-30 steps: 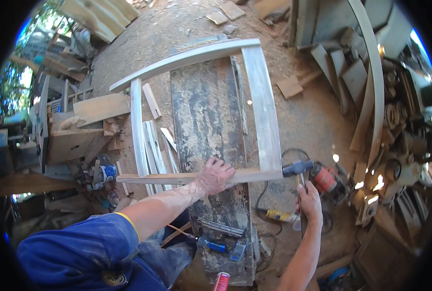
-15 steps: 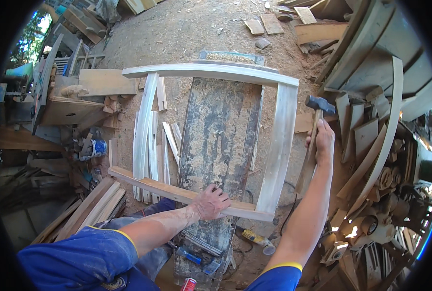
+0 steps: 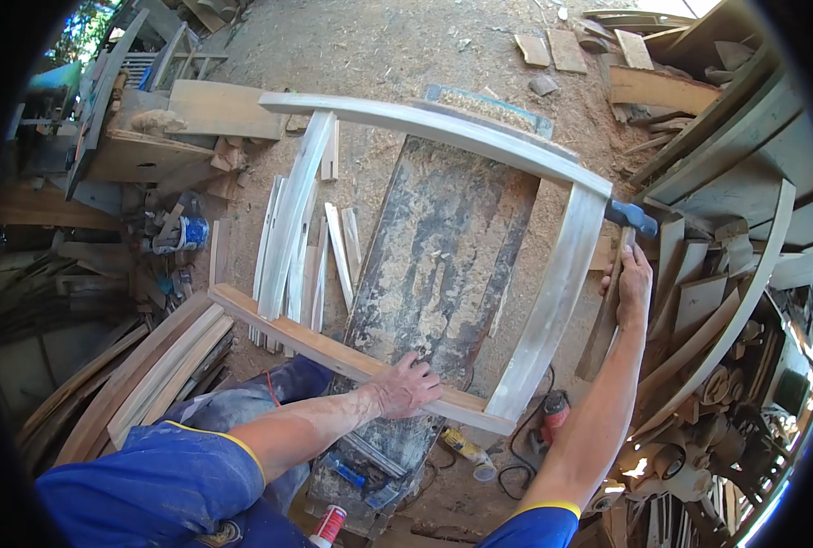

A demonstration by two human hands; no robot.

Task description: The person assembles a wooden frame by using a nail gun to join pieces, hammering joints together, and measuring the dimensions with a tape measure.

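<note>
A rectangular wooden frame (image 3: 552, 297) lies across a narrow, paint-stained workbench (image 3: 434, 237), its far rail overhanging both sides. My left hand (image 3: 406, 388) is closed over the near rail, right of its middle, fingers curling over the far edge. In my right hand (image 3: 637, 285) is a hammer (image 3: 633, 219) with a dark blunt head and a long wooden handle, gripped a little below the head. That head is at the frame's far right corner, against or very close to the outer side; I cannot tell whether it touches.
Light wood strips (image 3: 283, 247) lie left of the bench, and stacked planks (image 3: 173, 370) stand nearer me. Scrap boards and a long curved strip (image 3: 762, 274) crowd the right. A yellow bottle (image 3: 470, 455), a red-bodied tool (image 3: 554, 418) and a red-and-white can (image 3: 330, 527) are nearby.
The hammer has moved right and slightly nearer, its head now by the frame's far right corner. The frame appears turned a little clockwise as the view shifts. My left hand keeps its hold.
</note>
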